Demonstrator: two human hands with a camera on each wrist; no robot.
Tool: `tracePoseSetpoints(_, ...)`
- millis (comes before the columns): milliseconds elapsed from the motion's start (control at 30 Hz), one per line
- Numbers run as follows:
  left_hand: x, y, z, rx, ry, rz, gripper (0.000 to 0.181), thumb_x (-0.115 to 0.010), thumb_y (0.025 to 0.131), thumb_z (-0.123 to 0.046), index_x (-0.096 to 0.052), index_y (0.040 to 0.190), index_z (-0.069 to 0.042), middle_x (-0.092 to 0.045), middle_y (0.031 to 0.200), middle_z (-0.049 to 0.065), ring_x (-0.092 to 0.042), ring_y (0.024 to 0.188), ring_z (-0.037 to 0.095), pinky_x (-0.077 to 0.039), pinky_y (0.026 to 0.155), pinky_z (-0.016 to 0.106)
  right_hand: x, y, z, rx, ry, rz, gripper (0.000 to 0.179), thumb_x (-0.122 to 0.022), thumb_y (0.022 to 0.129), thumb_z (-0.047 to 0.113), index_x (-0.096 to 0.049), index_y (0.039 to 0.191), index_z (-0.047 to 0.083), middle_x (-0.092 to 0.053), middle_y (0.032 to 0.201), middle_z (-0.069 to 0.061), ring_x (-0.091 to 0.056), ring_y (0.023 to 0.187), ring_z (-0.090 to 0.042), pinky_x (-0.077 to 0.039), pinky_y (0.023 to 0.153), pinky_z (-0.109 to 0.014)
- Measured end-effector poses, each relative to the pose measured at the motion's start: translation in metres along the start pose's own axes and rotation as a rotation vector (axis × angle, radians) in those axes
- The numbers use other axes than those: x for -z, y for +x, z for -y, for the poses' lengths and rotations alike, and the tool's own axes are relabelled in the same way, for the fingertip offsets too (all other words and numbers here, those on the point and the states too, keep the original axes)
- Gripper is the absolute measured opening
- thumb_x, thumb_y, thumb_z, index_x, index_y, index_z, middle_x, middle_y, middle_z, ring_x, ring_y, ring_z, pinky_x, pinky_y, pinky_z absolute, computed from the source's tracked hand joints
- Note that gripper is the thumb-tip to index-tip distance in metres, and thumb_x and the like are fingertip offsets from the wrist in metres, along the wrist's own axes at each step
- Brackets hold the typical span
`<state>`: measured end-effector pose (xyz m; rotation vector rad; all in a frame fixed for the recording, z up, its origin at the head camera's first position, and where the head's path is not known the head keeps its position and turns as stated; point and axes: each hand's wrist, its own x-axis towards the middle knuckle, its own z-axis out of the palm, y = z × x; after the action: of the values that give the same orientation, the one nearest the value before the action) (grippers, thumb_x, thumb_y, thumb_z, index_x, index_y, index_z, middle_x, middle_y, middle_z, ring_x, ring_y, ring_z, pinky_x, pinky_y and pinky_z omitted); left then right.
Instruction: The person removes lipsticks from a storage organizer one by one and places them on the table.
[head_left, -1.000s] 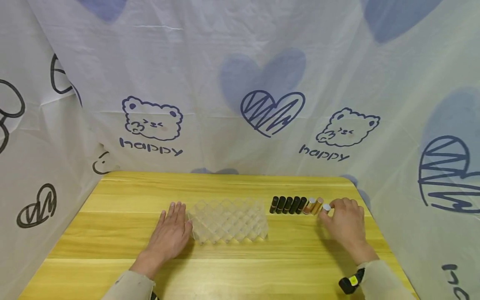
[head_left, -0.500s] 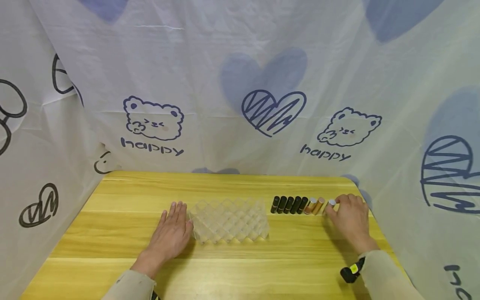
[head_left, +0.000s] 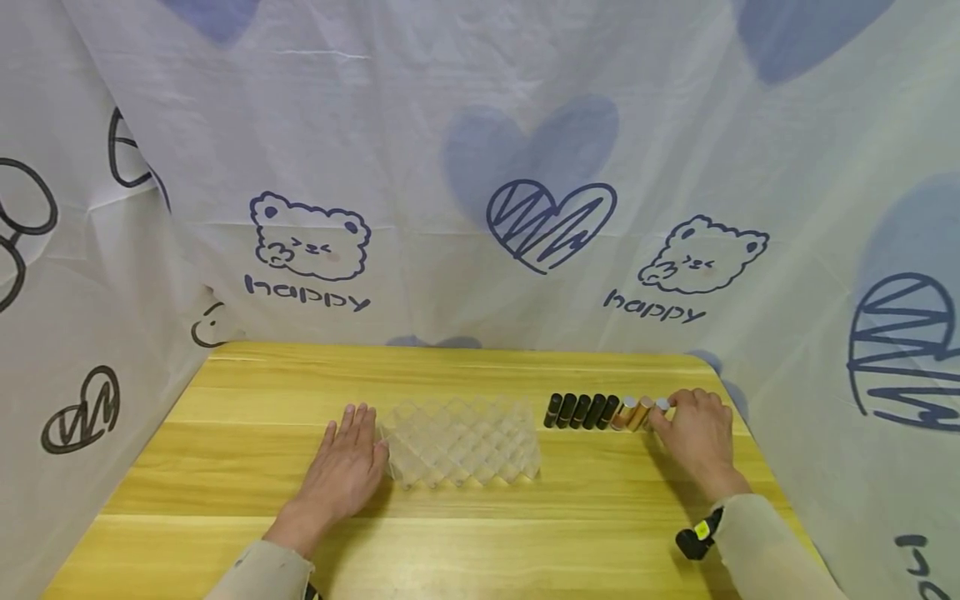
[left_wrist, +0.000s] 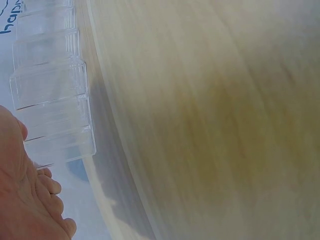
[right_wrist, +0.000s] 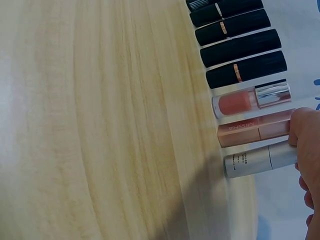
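Note:
My left hand [head_left: 341, 471] lies with straight fingers along the left side of a clear plastic lipstick organizer [head_left: 465, 442] with diamond-shaped compartments. In the left wrist view, the organizer's stepped clear walls [left_wrist: 50, 85] rise beside that hand. At the right end of a row of upright lipsticks, my right hand [head_left: 701, 437] pinches a silver-white lipstick tube [right_wrist: 252, 161] near its top. Close beside it stands a pinkish lipstick tube [right_wrist: 250, 129], then a coral lip gloss [right_wrist: 235, 102] with a silver cap. Several black lipsticks [right_wrist: 245, 70] continue the row, some with gold bands.
Everything stands on a yellow wood-grain table [head_left: 480, 542]. A pale curtain [head_left: 420, 275] with hearts and bears hangs behind it and along both sides. The row of lipsticks starts a short way right of the organizer.
My right hand shifted right with the silver-white tube, then slightly back left, bringing it close beside the pinkish tube. My left hand and the organizer stayed in place.

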<state>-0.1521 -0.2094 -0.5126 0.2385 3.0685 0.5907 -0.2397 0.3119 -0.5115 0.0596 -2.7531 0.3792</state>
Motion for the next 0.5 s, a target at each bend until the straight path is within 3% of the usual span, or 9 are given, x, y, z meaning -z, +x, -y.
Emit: tracePoseSetpoints(500,-0.0003,-0.0003,0.0001,0.001,-0.001,-0.002,0.066,-0.028,0.116,-0.035,-0.020,0.164,0.010,-0.021,0.171,0.028,-0.013,0.162,0.044,-0.010,0.130,0.065,-0.0028,-0.0009,-0.0015,-0.008,0.003,0.007,0.037,-0.066,0.100,0.031,-0.071,0.104,-0.005,-0.066,0.099,-0.024,-0.057,0.094,-0.045,-0.043,0.076,-0.058)
